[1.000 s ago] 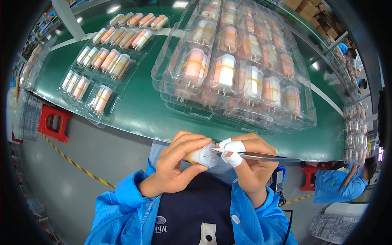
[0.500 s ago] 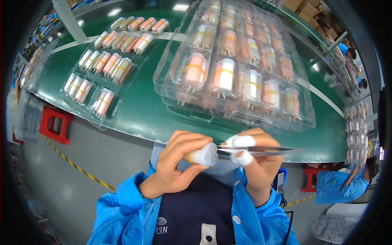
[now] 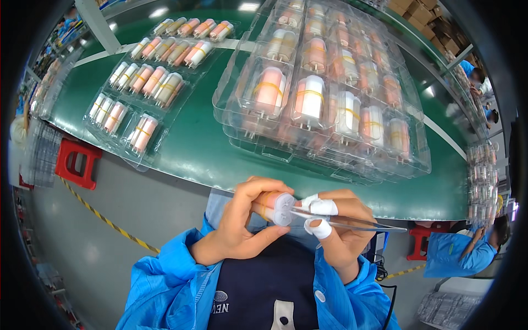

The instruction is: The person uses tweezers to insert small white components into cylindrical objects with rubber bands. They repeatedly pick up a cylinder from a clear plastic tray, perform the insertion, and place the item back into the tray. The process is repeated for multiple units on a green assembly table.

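Observation:
My left hand (image 3: 245,220) is closed around a bundle of pink and white cylinders (image 3: 270,207) tied with a yellow rubber band. The bundle's pale round ends face right, toward my other hand. In my right hand (image 3: 344,220) is a pair of metal tweezers (image 3: 352,221), pinched between thumb and fingers. White tape wraps the tips of that thumb and of some fingers. The tweezer points reach the end face of the bundle; whether they grip any small part there I cannot make out.
Stacked clear plastic trays (image 3: 330,146) of banded cylinder bundles stand on the green table (image 3: 192,148). Another clear tray (image 3: 165,118) with bundles lies at the left. A red stool (image 3: 77,165) stands left on the floor. At the right sits another person in blue (image 3: 459,250).
The bundle has turned in my left hand, so more pink shows. My right hand has shifted slightly downward, and the tweezers now slant across to the bundle's end.

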{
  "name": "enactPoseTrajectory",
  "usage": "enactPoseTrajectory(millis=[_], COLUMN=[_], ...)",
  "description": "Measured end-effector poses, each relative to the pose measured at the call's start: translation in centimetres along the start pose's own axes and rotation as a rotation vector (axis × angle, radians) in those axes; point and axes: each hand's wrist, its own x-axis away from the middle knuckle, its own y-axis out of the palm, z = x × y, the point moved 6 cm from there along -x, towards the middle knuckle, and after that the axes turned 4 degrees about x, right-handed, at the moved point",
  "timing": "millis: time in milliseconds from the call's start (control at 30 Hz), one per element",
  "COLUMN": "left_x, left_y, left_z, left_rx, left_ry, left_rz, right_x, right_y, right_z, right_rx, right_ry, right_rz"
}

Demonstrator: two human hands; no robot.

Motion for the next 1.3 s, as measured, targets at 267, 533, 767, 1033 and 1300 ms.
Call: enactPoseTrajectory(millis=[267, 533, 767, 1033, 1300], left_x=[0.0, 0.0, 0.0, 0.0, 0.0], left_y=[-0.3, -0.4, -0.6, -0.5, -0.5], left_z=[-0.1, -0.3, 0.0, -0.3, -0.1], left_rx=[-0.173, -0.179, -0.193, -0.173, -0.195], left_ry=[0.073, 0.154, 0.198, 0.208, 0.209], left_rz=[0.012, 0.069, 0.107, 0.124, 0.119], right_x=[-0.1, 0.1, -0.1, -0.1, -0.3], right_y=[-0.7, 0.0, 0.5, 0.7, 0.7], right_z=[1.1, 0.8, 1.0, 1.0, 0.9], right_rx=[-0.04, -0.066, -0.059, -0.063, -0.035], right_ry=[0.01, 0.041, 0.017, -0.005, -0.013], right_rz=[0.06, 0.008, -0.021, -0.018, -0.036])
